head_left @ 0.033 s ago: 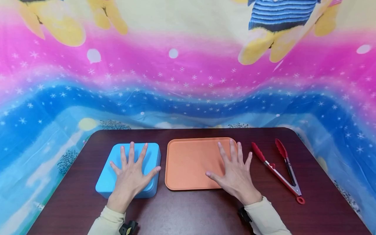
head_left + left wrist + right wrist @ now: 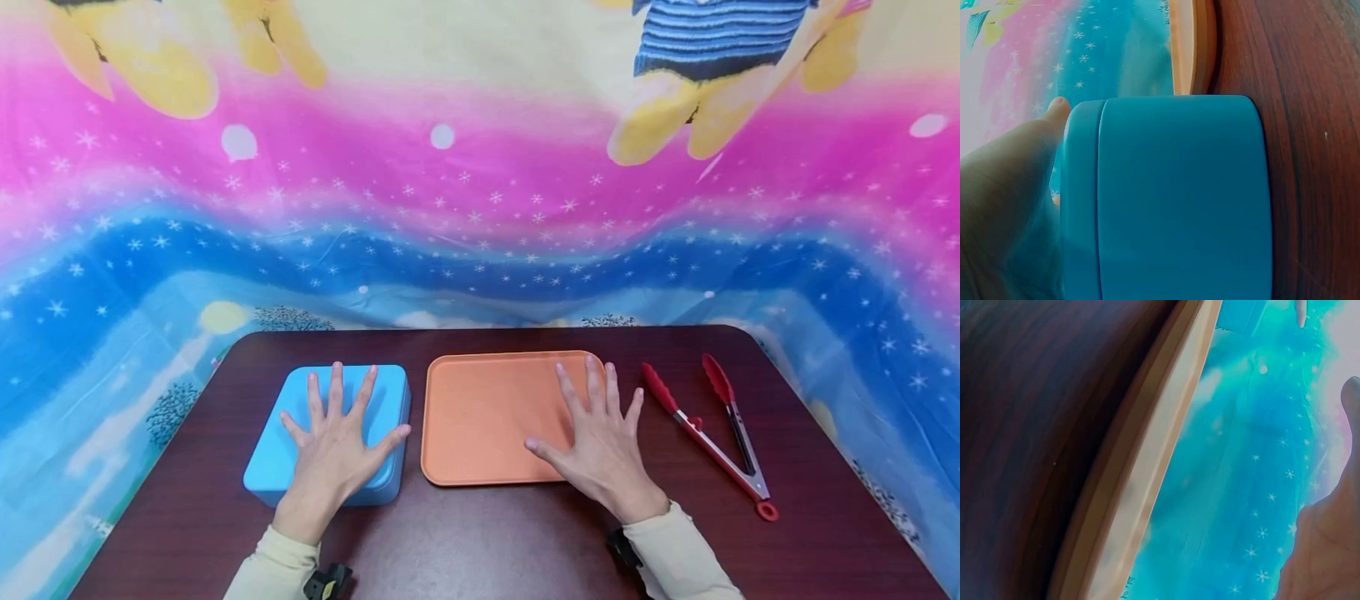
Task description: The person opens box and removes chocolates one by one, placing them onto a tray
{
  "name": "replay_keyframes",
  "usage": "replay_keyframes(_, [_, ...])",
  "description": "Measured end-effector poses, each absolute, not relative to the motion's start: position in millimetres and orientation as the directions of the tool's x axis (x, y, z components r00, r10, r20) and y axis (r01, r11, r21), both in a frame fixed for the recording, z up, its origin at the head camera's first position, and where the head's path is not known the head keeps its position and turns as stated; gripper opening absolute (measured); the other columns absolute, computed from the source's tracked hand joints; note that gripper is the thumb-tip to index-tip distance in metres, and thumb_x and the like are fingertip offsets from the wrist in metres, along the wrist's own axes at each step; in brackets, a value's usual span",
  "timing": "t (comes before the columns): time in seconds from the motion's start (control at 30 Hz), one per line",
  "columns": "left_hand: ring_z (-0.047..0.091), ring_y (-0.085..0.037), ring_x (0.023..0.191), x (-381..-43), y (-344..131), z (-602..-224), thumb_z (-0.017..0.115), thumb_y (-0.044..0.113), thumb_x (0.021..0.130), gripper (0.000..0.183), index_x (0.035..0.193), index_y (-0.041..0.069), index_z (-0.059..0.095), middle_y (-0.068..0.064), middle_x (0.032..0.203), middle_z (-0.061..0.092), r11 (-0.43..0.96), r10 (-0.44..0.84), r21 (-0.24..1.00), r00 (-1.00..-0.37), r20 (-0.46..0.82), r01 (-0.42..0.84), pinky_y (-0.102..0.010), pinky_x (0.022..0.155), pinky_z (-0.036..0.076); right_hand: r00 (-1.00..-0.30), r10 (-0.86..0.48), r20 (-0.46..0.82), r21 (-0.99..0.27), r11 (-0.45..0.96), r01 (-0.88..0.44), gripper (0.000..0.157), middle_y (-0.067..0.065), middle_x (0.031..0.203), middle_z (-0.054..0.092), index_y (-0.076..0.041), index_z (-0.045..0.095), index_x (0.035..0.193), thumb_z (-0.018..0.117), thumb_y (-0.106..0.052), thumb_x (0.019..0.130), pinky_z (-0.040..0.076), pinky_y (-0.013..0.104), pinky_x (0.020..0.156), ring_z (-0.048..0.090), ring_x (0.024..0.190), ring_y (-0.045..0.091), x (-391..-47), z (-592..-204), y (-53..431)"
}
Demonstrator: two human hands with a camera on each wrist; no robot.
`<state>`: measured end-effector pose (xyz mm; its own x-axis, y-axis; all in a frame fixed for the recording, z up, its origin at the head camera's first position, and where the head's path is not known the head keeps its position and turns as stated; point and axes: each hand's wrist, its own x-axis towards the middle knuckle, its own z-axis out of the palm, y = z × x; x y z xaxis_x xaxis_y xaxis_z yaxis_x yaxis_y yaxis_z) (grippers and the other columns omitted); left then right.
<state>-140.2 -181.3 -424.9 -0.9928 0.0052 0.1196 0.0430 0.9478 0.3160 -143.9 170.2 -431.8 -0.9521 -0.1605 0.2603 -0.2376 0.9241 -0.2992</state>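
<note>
A light blue lidded box (image 2: 273, 454) stands on the left of the table, and my left hand (image 2: 337, 446) is over it, palm down with fingers spread. In the left wrist view the box's side (image 2: 1179, 194) shows a lid seam, with the thumb (image 2: 1057, 112) by the lid; whether the hand touches it I cannot tell. My right hand (image 2: 606, 442), fingers spread, is over the right end of an orange rectangular tray (image 2: 487, 425). The right wrist view shows that hand apart from the tray rim (image 2: 1147, 450). Neither hand holds anything.
Red-tipped metal tongs (image 2: 720, 457) lie spread apart to the right of the right hand. The dark wood table (image 2: 480, 542) has rounded far corners. A patterned cloth (image 2: 480, 208) in pink and blue hangs behind and at the sides of it.
</note>
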Motion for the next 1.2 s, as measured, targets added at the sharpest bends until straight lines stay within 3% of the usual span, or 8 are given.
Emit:
replay_keyframes(0.27, [-0.011,-0.053,0.154,-140,-182,-426,0.051,0.079,0.087,0.098,0.164,0.034,0.01,-0.016,0.172,-0.006,0.947,0.007,0.317,-0.989,0.147,0.053,-0.091,0.102,-0.006,-0.949,-0.163,0.269,-0.297,0.923,-0.243,0.107,0.011,0.173,-0.003,-0.031,0.014,0.164,0.062,-0.078,0.079,-0.005,0.081,0.115,-0.007,0.158,0.044,-143,-432,168])
replay_keyframes(0.53, [-0.012,-0.053,0.154,-141,-186,-425,0.05,0.079,0.087,0.099,0.164,0.035,0.007,-0.017,0.172,-0.006,0.949,-0.003,0.311,-0.99,0.141,0.042,-0.091,0.103,-0.005,-0.958,-0.163,0.237,-0.292,0.928,-0.23,0.108,0.011,0.173,-0.005,-0.036,0.006,0.163,0.06,-0.079,0.08,-0.005,0.08,0.115,-0.009,0.158,0.043,-141,-432,166])
replay_keyframes(1.2, [-0.017,-0.052,0.154,-143,-195,-421,0.048,0.08,0.088,0.101,0.164,0.033,0.0,-0.021,0.171,-0.008,0.95,-0.027,0.312,-0.991,0.132,0.016,-0.091,0.102,-0.005,-0.954,-0.2,0.225,-0.306,0.915,-0.263,0.106,0.012,0.173,0.001,-0.03,0.018,0.163,0.063,-0.078,0.08,-0.004,0.076,0.119,-0.005,0.158,0.042,-140,-436,151])
